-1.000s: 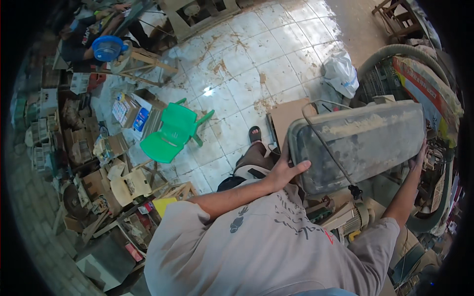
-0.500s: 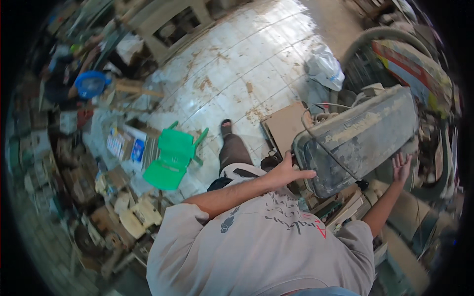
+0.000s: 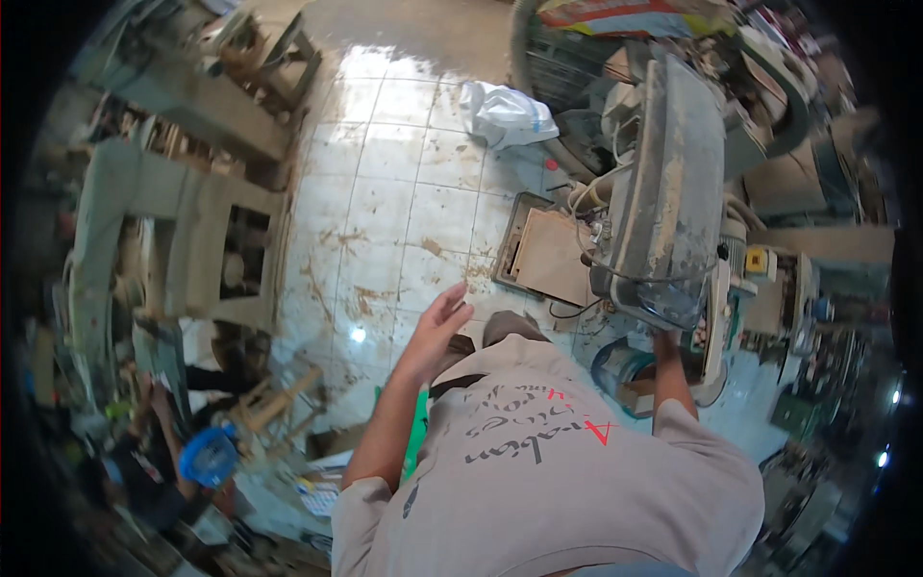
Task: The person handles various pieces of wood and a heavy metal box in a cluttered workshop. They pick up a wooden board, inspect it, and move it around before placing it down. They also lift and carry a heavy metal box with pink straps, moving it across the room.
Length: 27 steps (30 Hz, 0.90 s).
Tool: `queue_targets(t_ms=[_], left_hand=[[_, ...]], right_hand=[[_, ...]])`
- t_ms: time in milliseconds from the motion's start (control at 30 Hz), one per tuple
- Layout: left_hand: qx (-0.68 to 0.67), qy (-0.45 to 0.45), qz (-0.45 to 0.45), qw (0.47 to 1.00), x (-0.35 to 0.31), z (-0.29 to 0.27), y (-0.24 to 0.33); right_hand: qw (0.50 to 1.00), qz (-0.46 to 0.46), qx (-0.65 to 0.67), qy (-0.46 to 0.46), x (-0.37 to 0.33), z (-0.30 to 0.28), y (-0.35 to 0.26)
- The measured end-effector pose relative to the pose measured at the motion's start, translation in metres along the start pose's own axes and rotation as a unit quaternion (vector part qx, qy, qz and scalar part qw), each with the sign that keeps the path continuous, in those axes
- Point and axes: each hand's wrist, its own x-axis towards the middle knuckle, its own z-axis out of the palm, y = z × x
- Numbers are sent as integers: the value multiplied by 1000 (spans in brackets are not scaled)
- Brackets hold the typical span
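A long grey metal machine housing (image 3: 671,183), dusty and scuffed, stands at the right with a thin cable looped around its near end. My left hand (image 3: 440,329) is raised over the tiled floor, apart from the housing, with its fingers stretched out and nothing in it. My right hand (image 3: 665,340) is at the near end of the housing, low down. Its fingers are hidden behind that end, so I cannot tell whether it grips anything. Left of the housing, a brown square board (image 3: 555,258) lies on a dark frame near the floor.
A white plastic bag (image 3: 507,113) lies on the tiles ahead. Heavy grey machine frames (image 3: 207,240) stand at the left. A co-worker (image 3: 144,462) is at the lower left beside a blue round object (image 3: 209,455). A green chair (image 3: 416,435) shows partly behind my left arm.
The view has turned to the right. My left hand has come off the machine housing and is now held away from it. My right hand has gone partly out of sight behind the housing's near end.
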Motion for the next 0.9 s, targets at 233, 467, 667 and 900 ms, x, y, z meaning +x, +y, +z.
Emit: queue_targets(t_ms=[233, 467, 667, 900], left_hand=[[71, -40, 19, 997, 102, -49, 97], [232, 66, -59, 969, 213, -187, 103], [132, 126, -164, 969, 247, -236, 117], [217, 1, -193, 957, 409, -191, 205]], right_hand=[[808, 372, -412, -197, -143, 116, 77], [864, 204, -368, -276, -60, 277, 113], [928, 312, -147, -142, 16, 394, -3], [921, 390, 5, 8, 21, 427, -33]])
